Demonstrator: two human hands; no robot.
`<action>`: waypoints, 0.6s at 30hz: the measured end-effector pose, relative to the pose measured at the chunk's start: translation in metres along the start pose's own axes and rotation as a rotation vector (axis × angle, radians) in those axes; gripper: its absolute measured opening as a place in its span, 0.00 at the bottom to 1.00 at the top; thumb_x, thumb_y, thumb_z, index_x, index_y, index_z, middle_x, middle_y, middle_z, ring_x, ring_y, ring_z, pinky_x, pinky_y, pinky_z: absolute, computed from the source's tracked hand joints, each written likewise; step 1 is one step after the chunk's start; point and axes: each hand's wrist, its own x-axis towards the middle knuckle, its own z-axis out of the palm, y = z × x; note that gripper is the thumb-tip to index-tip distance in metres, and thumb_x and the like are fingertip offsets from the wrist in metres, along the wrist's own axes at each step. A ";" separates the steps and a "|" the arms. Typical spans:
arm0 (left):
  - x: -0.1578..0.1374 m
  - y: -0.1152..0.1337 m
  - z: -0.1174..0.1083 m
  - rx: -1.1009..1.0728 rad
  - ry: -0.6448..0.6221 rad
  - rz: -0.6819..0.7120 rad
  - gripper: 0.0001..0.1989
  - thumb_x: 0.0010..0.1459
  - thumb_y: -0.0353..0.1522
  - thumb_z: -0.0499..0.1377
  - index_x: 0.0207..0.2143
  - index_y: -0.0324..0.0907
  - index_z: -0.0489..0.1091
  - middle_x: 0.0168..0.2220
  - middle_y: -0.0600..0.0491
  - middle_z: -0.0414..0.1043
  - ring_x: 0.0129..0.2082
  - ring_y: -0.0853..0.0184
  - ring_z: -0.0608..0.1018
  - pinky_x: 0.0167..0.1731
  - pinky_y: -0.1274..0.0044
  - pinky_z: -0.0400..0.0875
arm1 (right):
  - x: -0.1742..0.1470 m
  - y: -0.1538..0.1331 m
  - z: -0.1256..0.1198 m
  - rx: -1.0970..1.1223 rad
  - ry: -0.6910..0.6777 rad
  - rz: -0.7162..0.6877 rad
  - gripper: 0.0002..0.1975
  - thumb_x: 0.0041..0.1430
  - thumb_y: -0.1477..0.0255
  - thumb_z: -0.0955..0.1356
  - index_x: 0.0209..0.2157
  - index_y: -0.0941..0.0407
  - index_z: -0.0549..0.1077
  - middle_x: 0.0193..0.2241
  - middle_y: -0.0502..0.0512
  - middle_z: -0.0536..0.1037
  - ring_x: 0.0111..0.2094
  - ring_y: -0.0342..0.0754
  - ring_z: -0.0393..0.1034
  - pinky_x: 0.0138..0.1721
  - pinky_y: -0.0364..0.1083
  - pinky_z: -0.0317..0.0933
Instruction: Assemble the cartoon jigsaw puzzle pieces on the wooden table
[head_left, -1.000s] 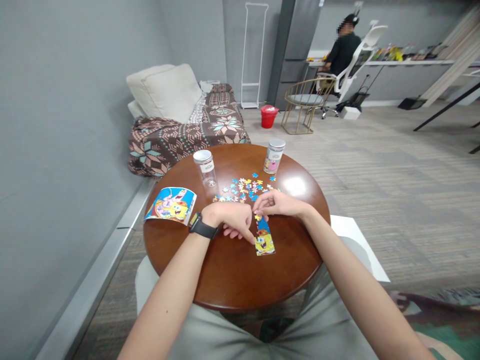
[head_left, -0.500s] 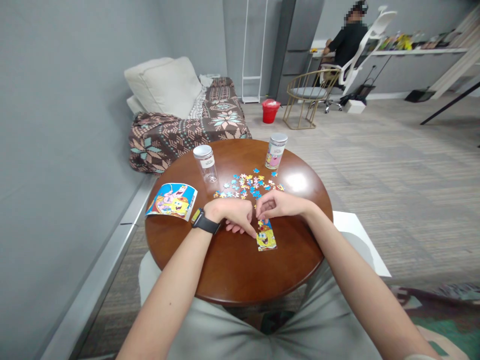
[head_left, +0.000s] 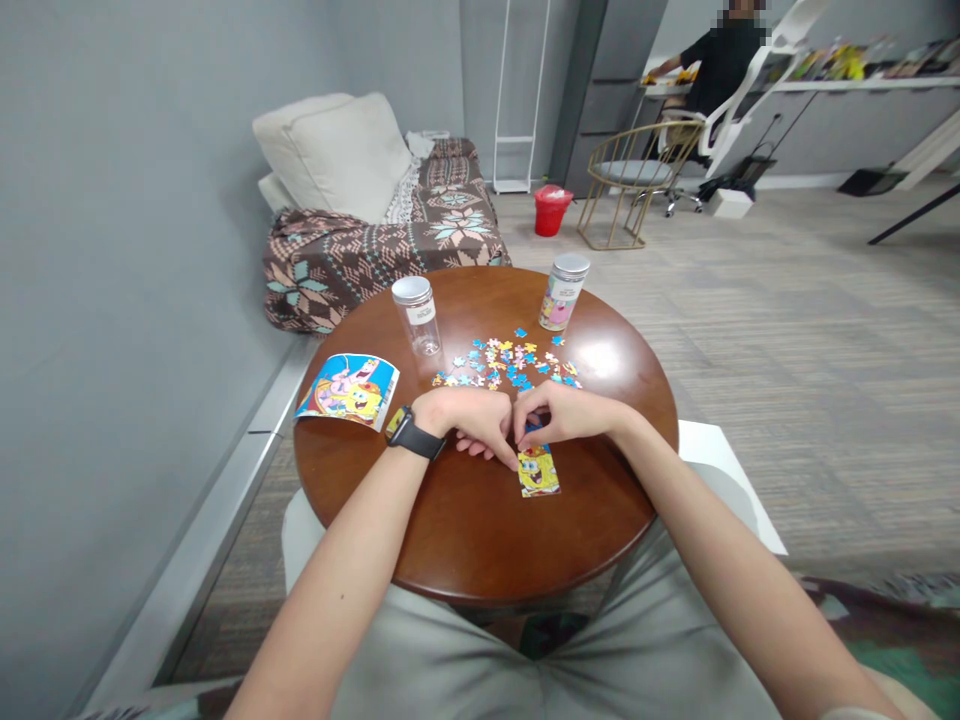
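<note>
a home-like lounge or small studio — a blanket-draped sofa (head_left: 330, 150) beyond the left hand (head_left: 480, 418); far past the right hand (head_left: 551, 412), a counter (head_left: 862, 86) and probably a fridge (head_left: 611, 95).

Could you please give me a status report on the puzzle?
Left hand at left edge of puzzle strip. Right hand bent over its far part, hiding some. Loose pieces beyond both hands.
</note>
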 end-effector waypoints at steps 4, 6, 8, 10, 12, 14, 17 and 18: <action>0.001 -0.001 0.000 0.001 -0.006 0.009 0.21 0.45 0.47 0.65 0.17 0.38 0.69 0.12 0.54 0.68 0.11 0.72 0.67 0.13 0.80 0.60 | 0.000 -0.001 0.001 -0.027 0.004 -0.004 0.07 0.52 0.70 0.71 0.29 0.60 0.79 0.28 0.53 0.79 0.27 0.41 0.65 0.29 0.41 0.58; 0.001 -0.001 0.000 0.001 -0.003 0.015 0.21 0.46 0.47 0.65 0.17 0.38 0.69 0.13 0.54 0.68 0.11 0.72 0.67 0.13 0.80 0.60 | 0.000 -0.001 0.001 -0.039 0.006 -0.008 0.06 0.52 0.71 0.71 0.28 0.60 0.79 0.29 0.53 0.79 0.28 0.41 0.66 0.30 0.41 0.59; 0.000 0.000 0.000 0.011 0.003 0.016 0.20 0.47 0.46 0.64 0.17 0.38 0.69 0.13 0.54 0.68 0.11 0.72 0.67 0.14 0.80 0.60 | 0.000 0.000 0.002 -0.051 0.009 -0.022 0.05 0.51 0.71 0.71 0.27 0.59 0.79 0.29 0.53 0.79 0.29 0.42 0.67 0.32 0.41 0.60; -0.001 0.000 0.000 0.024 0.005 0.018 0.20 0.48 0.45 0.64 0.17 0.38 0.69 0.13 0.55 0.68 0.11 0.72 0.67 0.14 0.80 0.61 | 0.000 0.001 0.002 -0.061 0.015 -0.038 0.05 0.51 0.72 0.71 0.27 0.59 0.79 0.28 0.53 0.79 0.30 0.43 0.68 0.34 0.42 0.61; -0.001 0.000 0.000 0.031 0.007 0.025 0.20 0.48 0.45 0.64 0.17 0.38 0.69 0.13 0.55 0.68 0.11 0.72 0.67 0.14 0.79 0.62 | 0.000 0.001 0.003 -0.061 0.020 -0.053 0.05 0.51 0.71 0.72 0.26 0.58 0.79 0.28 0.53 0.78 0.31 0.44 0.69 0.35 0.42 0.62; -0.001 0.000 -0.001 0.029 0.011 0.026 0.20 0.48 0.46 0.64 0.17 0.38 0.69 0.13 0.55 0.68 0.11 0.72 0.67 0.15 0.79 0.62 | 0.000 0.001 0.003 -0.058 0.023 -0.063 0.04 0.50 0.71 0.72 0.26 0.58 0.79 0.28 0.53 0.78 0.32 0.44 0.69 0.35 0.42 0.62; -0.001 0.000 0.000 0.026 0.015 0.023 0.20 0.48 0.45 0.64 0.17 0.38 0.69 0.13 0.55 0.68 0.11 0.72 0.68 0.16 0.79 0.63 | 0.001 0.001 0.004 -0.063 0.028 -0.067 0.03 0.51 0.72 0.72 0.26 0.58 0.79 0.28 0.53 0.78 0.32 0.44 0.69 0.36 0.43 0.63; 0.000 0.000 0.000 0.025 0.016 0.023 0.20 0.48 0.45 0.64 0.17 0.38 0.70 0.13 0.54 0.68 0.12 0.72 0.68 0.16 0.78 0.64 | 0.001 0.001 0.004 -0.065 0.029 -0.065 0.03 0.51 0.73 0.72 0.27 0.58 0.79 0.28 0.53 0.78 0.32 0.44 0.69 0.36 0.43 0.63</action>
